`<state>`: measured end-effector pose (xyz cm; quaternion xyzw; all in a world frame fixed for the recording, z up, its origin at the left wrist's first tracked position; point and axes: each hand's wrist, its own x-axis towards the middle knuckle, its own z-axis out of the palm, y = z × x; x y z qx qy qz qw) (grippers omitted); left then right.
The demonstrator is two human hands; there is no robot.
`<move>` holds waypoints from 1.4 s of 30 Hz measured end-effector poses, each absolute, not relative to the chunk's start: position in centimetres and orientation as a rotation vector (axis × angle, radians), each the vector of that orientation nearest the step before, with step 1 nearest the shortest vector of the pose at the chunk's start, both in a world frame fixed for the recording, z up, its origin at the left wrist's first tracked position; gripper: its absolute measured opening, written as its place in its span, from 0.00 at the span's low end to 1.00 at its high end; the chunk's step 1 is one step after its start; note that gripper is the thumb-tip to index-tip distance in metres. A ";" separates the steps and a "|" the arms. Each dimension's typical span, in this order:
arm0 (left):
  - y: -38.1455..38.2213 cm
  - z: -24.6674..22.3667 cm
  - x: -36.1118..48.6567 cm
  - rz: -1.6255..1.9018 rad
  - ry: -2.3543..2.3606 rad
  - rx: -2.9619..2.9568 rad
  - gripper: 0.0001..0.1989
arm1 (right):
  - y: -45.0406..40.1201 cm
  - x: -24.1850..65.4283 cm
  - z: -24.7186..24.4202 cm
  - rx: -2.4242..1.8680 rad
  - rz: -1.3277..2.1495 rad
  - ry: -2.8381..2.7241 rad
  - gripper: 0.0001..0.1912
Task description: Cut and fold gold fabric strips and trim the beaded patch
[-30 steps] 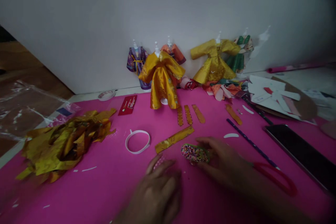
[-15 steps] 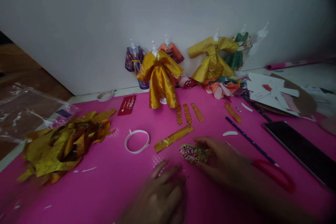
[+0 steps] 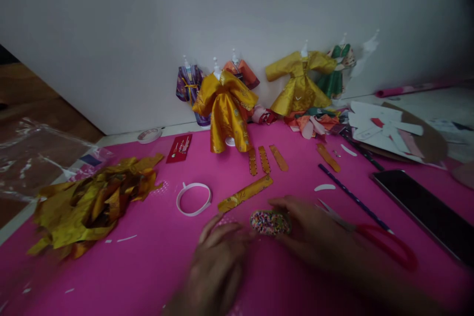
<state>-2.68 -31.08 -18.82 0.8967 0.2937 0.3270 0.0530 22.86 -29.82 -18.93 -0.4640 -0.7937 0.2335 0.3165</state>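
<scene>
My right hand (image 3: pixel 307 227) grips a small oval thing (image 3: pixel 270 222) from its right side, thumb and fingers at its edge. Multicoloured dots cover its top; its exact kind is hard to make out. Just left of it, my left hand (image 3: pixel 222 252) is held low over the pink mat (image 3: pixel 148 266), empty, with loosely bent fingers apart and somewhat blurred. A long gold fabric strip (image 3: pixel 245 193) lies right beyond both hands. Red-handled scissors (image 3: pixel 385 244) are partly covered by my right forearm.
Gold fabric scraps (image 3: pixel 85 207) are heaped at left, near a white ring-shaped band (image 3: pixel 193 199). Small doll dresses, including a gold one (image 3: pixel 225 108), stand along the wall. A pencil (image 3: pixel 355 200), a phone (image 3: pixel 425 207) and paper pieces (image 3: pixel 385 128) occupy the right side.
My left hand has shifted left and slightly forward. The oval dotted thing has moved a little left and nearer to me in my right hand, uncovering the scissor blades.
</scene>
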 end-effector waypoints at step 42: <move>-31.0 -19.3 -2.1 1.129 1.036 2.375 0.16 | -29.3 23.4 -18.8 -1.345 0.502 -1.874 0.21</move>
